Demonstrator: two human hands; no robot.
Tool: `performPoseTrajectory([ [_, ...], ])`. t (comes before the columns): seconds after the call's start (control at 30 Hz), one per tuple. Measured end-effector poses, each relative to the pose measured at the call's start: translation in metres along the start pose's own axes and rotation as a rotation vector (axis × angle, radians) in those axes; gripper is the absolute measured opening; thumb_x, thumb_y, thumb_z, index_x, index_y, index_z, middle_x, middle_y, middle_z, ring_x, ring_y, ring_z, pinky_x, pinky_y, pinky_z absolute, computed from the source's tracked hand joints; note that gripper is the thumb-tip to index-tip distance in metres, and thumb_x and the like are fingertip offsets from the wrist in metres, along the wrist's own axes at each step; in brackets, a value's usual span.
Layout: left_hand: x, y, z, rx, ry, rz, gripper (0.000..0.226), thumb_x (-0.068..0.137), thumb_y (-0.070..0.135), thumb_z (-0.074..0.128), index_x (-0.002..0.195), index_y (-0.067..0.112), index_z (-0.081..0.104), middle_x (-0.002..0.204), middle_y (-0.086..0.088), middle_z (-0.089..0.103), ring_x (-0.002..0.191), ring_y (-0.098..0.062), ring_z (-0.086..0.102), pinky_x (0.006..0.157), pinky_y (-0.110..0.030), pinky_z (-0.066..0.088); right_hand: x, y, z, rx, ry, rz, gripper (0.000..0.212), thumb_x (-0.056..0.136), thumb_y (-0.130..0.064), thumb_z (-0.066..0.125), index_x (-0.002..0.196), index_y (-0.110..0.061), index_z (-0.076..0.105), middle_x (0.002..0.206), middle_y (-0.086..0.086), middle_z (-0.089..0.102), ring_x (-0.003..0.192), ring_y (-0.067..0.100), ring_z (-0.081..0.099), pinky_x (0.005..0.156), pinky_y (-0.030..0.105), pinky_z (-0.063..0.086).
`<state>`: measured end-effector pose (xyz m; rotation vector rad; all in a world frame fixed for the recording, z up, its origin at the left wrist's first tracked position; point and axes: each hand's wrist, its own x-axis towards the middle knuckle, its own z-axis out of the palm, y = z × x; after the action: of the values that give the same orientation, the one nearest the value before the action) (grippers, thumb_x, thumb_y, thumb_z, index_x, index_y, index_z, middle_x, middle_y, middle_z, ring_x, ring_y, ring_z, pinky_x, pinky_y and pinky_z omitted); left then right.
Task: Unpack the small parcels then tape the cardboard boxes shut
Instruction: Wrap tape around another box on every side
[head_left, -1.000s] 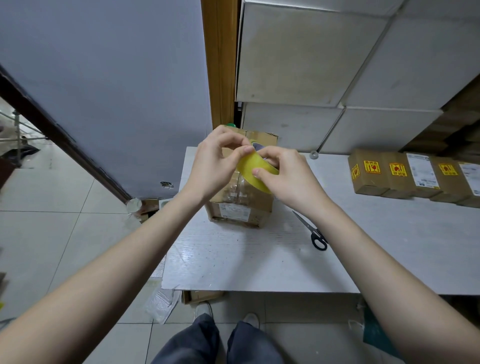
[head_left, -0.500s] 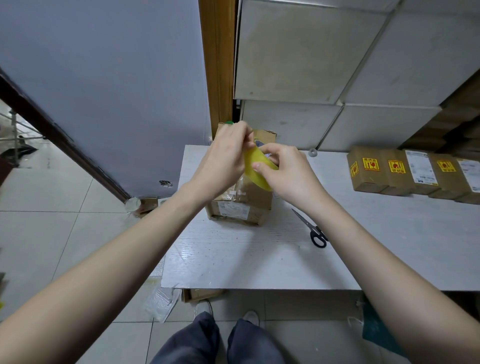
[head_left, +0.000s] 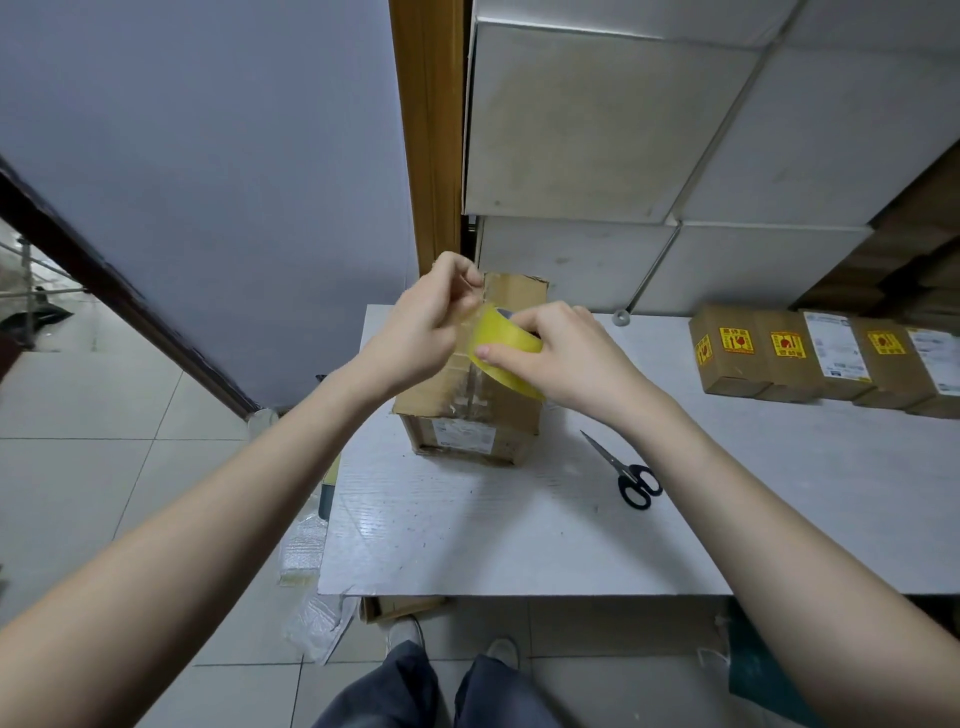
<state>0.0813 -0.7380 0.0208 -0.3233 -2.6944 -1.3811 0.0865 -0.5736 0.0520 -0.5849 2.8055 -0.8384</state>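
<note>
A brown cardboard box (head_left: 470, 415) stands on the white table (head_left: 467, 535), near its far left corner, with old clear tape along its top seam. Above the box my right hand (head_left: 566, 356) grips a yellowish roll of packing tape (head_left: 501, 345), thumb on its outer face. My left hand (head_left: 421, 327) pinches the loose end of the tape just left of the roll, and a short clear strip stretches between the two hands. The far part of the box top is hidden behind my hands.
Black-handled scissors (head_left: 626, 470) lie on the table right of the box. A row of small brown parcels (head_left: 826, 358) with yellow labels sits at the far right. Large white boxes (head_left: 597, 130) are stacked behind. Plastic wrapping (head_left: 311, 587) lies on the floor by the table's left edge.
My left hand has drawn away from the roll to the left and up, pulling out a short strip of tape. The right hand keeps hold of the roll over the box.
</note>
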Motion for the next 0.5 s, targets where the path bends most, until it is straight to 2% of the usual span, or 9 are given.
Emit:
performPoseTrajectory([
  [0.1,-0.004,-0.006,-0.005,-0.186,0.075,-0.076,0.023,0.102,0.018,0.042,0.123,0.016,0.052,0.090,0.014,0.052,0.089,-0.005,0.052,0.084,-0.014,0.039,-0.001,0.002,-0.001,0.065,-0.016,-0.043,0.036,0.087,-0.042,0.062,0.066,-0.014,0.054,0.054,-0.004,0.045,0.060,0.013,0.043,0.060,0.031,0.025],
  [0.2,-0.004,-0.010,-0.012,-0.348,0.092,-0.129,0.031,0.098,0.022,0.053,0.129,0.021,0.054,0.098,0.006,0.051,0.091,-0.007,0.048,0.091,-0.022,0.040,-0.004,0.007,-0.001,0.182,-0.018,-0.037,0.036,0.087,-0.041,0.062,0.069,-0.009,0.058,0.058,-0.002,0.048,0.060,0.013,0.045,0.059,0.032,0.033],
  [0.27,-0.007,-0.012,-0.013,-0.385,0.058,-0.165,0.034,0.093,0.023,0.060,0.126,0.027,0.056,0.108,0.003,0.053,0.093,-0.003,0.054,0.094,-0.019,0.042,-0.005,0.007,0.000,0.214,-0.009,-0.050,0.039,0.086,-0.039,0.063,0.071,-0.004,0.058,0.060,0.001,0.047,0.060,0.015,0.044,0.059,0.032,0.033],
  [0.33,-0.011,-0.012,-0.010,-0.402,0.008,-0.188,0.031,0.090,0.021,0.063,0.121,0.025,0.061,0.115,0.001,0.058,0.098,0.001,0.058,0.094,-0.016,0.043,-0.005,0.007,0.000,0.232,-0.008,-0.067,0.039,0.087,-0.038,0.064,0.072,-0.002,0.058,0.061,0.003,0.046,0.060,0.014,0.042,0.058,0.032,0.032],
  [0.43,-0.014,-0.006,-0.002,-0.532,0.048,-0.218,0.025,0.090,0.014,0.064,0.114,0.016,0.067,0.111,-0.003,0.068,0.102,-0.008,0.062,0.090,-0.019,0.048,-0.005,0.008,0.000,0.232,-0.005,-0.075,0.040,0.087,-0.036,0.064,0.068,-0.002,0.055,0.059,0.000,0.042,0.057,0.012,0.039,0.055,0.031,0.028],
  [0.5,-0.014,-0.002,0.005,-0.622,0.120,-0.249,0.022,0.089,0.012,0.064,0.110,0.009,0.069,0.106,-0.006,0.071,0.098,-0.010,0.065,0.086,-0.021,0.050,-0.004,0.008,0.000,0.241,0.004,-0.070,0.040,0.087,-0.036,0.064,0.064,-0.006,0.052,0.057,-0.003,0.040,0.054,0.009,0.037,0.052,0.028,0.026],
])
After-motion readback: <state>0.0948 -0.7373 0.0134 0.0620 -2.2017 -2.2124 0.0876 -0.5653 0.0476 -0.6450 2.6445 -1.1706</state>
